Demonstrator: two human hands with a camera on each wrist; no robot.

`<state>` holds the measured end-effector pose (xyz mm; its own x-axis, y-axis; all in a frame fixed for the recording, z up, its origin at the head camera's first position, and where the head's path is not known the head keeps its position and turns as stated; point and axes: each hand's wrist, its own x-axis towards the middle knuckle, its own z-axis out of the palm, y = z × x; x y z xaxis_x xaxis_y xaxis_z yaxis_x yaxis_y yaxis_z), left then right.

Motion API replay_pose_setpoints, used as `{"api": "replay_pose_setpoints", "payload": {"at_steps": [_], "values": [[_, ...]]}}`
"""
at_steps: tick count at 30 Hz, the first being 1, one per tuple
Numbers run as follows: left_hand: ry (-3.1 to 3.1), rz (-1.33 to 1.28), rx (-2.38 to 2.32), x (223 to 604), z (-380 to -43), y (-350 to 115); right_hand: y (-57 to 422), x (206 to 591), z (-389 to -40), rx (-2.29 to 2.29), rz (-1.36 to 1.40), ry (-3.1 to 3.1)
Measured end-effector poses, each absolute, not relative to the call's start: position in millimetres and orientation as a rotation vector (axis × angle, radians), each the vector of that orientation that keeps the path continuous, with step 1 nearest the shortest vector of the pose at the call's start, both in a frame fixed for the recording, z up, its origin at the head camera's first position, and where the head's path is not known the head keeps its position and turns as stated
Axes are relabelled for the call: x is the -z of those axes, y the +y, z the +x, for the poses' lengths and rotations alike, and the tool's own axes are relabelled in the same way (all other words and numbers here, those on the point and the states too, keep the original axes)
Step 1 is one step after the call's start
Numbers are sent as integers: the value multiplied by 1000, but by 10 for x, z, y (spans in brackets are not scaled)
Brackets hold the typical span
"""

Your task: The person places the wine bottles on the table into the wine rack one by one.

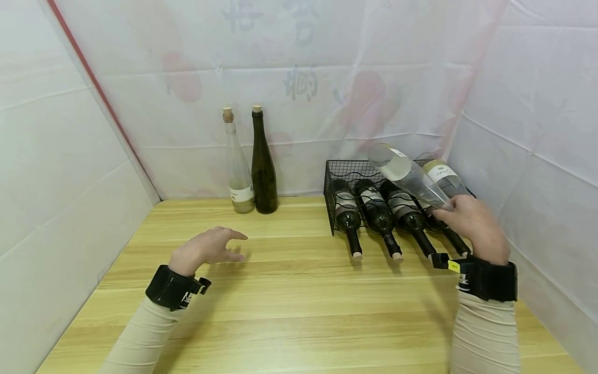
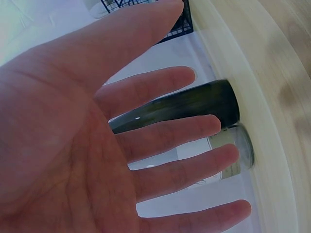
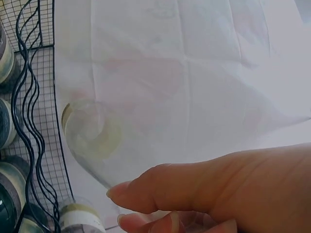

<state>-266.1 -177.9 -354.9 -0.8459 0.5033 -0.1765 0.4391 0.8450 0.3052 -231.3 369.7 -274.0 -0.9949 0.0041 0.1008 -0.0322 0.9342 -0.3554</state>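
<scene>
The left wrist view bares the palm of the left grip (image 1: 207, 248), seen edge-on from the head; its fingers spread over the worktop (image 1: 303, 311), nearer than the standing corked bottle (image 1: 240, 176) and dark green bottle (image 1: 264, 176). Rightward, over the wire rack (image 1: 328, 197) of dark bottles (image 1: 382, 219), a tilted clear bottle (image 1: 416, 181) points its base away leftward, neck pinched by the right grip (image 1: 474, 221), whose thumb shows closely in the right wrist view.

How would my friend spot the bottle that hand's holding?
On the wooden table, find the black wire rack. At its right end, a right hand grips a tilted clear bottle. Another clear bottle sits in the rack; only this one is held.
</scene>
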Motion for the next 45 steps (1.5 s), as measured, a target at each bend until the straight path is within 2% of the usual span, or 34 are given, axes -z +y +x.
{"api": "replay_pose_setpoints", "payload": {"at_steps": [45], "values": [[2772,701,-391,3570,-2638,-1739,3865,2977,-2474,-470,-98,-2999]]}}
